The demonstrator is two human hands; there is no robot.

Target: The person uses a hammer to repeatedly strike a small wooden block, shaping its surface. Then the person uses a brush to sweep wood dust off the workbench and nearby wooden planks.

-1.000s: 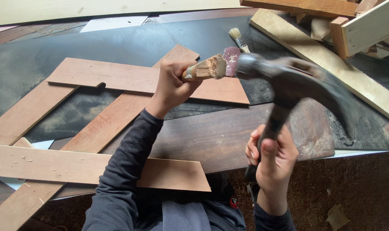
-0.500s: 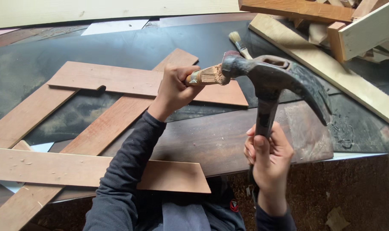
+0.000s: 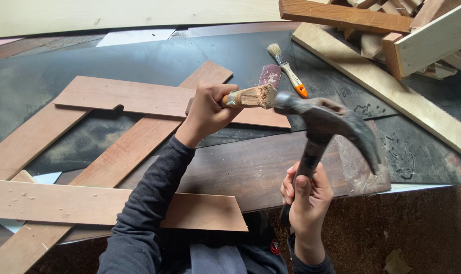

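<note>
My left hand (image 3: 207,109) grips a chisel (image 3: 250,96) by its wooden handle and holds it level over a reddish horizontal plank (image 3: 124,96). The handle's splayed, frayed end points right. The chisel's blade is hidden behind my hand. My right hand (image 3: 306,200) grips the handle of a dark claw hammer (image 3: 324,119), low in view. The hammer's face meets the frayed end of the chisel, and its head is slightly blurred. A diagonal plank (image 3: 139,139) runs under the horizontal one.
A pale plank (image 3: 88,203) lies across the front. A small paintbrush with an orange handle (image 3: 290,72) and a piece of sandpaper (image 3: 270,76) lie behind the hammer. Stacked wood offcuts (image 3: 393,30) and a long light board (image 3: 387,89) fill the back right. Sawdust covers the floor.
The hammer head has stayed close to the chisel's frayed end, swinging a little against it. My left hand and the chisel sit slightly lower in view.
</note>
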